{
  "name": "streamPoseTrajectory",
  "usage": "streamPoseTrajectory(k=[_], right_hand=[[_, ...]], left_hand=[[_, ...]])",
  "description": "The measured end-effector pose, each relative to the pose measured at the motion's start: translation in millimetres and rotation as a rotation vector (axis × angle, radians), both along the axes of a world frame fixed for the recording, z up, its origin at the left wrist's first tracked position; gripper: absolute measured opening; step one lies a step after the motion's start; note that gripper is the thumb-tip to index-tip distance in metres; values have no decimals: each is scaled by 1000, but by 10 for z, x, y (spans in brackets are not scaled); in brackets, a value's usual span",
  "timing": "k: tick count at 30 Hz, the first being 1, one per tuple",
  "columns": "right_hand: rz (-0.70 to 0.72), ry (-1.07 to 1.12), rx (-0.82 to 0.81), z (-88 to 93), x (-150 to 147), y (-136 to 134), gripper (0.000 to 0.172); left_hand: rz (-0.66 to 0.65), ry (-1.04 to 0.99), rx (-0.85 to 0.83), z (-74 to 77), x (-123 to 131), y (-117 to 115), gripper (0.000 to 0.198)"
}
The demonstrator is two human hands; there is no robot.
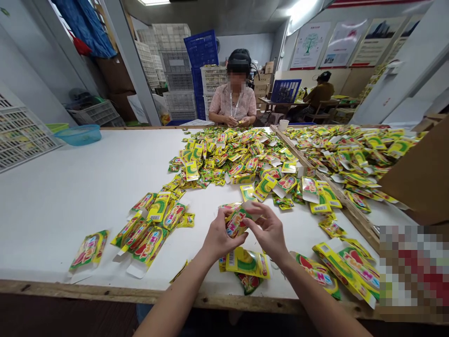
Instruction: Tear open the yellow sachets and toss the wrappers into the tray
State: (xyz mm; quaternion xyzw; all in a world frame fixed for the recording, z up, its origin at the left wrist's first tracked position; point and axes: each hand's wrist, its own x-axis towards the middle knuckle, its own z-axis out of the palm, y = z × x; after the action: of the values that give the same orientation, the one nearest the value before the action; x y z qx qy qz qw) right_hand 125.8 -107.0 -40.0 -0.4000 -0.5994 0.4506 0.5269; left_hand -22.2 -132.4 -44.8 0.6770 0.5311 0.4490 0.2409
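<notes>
Over the front of the white table (140, 164), both my hands hold one small yellow and green candy box (235, 223) with colourful lettering. My left hand (219, 236) wraps round its left side and lower end. The fingers and thumb of my right hand (268, 231) close on its upper right end, where a pale flap shows partly. Beneath my hands lies a yellow candy box (249, 263) with a dark green packet (248, 283) under it. To the left sits a group of similar boxes (150, 243), some with white flaps open, and a single box (90, 250).
A large heap of boxes and small packets (242, 154) covers the table's middle. A wooden divider (329, 187) separates it from another pile (365, 154). A brown carton (421, 173) stands at right, a blue basin (80, 135) at far left. Opposite sits a co-worker (234, 100).
</notes>
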Motion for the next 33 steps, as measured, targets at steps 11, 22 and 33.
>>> streamPoseTrajectory(k=[11,22,33], right_hand=[[-700,-369,221,923,1248,1157,49],[62,-855,219,495,1007,1005,17],[322,-1247,144,-37,639,815,33]], left_hand=[[388,-21,20,12,-354,134,47],[102,393,-41,-140,-260,204,31],[214,146,167,54,-378,144,13]])
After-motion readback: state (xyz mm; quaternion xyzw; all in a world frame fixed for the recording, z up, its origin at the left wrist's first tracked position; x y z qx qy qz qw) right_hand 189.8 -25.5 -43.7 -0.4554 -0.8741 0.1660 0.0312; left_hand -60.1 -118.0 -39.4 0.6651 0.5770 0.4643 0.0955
